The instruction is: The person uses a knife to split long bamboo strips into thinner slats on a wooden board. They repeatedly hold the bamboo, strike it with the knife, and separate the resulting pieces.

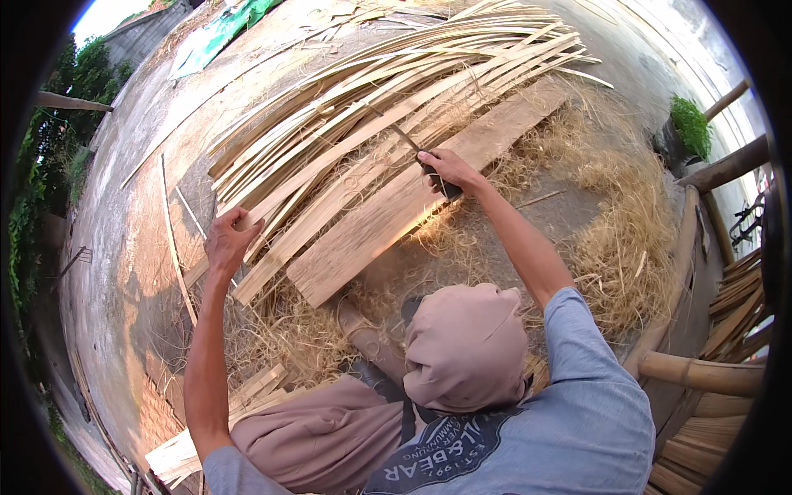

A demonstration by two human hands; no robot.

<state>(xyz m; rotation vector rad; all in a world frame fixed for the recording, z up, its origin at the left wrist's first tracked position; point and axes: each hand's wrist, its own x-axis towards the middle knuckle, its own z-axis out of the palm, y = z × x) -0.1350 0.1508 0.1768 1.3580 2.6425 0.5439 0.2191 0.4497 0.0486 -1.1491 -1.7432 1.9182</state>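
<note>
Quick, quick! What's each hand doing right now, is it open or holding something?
Left hand: closed, pinching the near end of a long pale strip.
Right hand: closed, gripping a dark-handled knife.

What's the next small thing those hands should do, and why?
Probably slide the knife along the pale strip: the left hand grips its near end, the right hand holds the knife, which crosses the strip in this view, and curly shavings lie around.

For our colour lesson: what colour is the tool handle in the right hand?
Black handle, head view.
</note>
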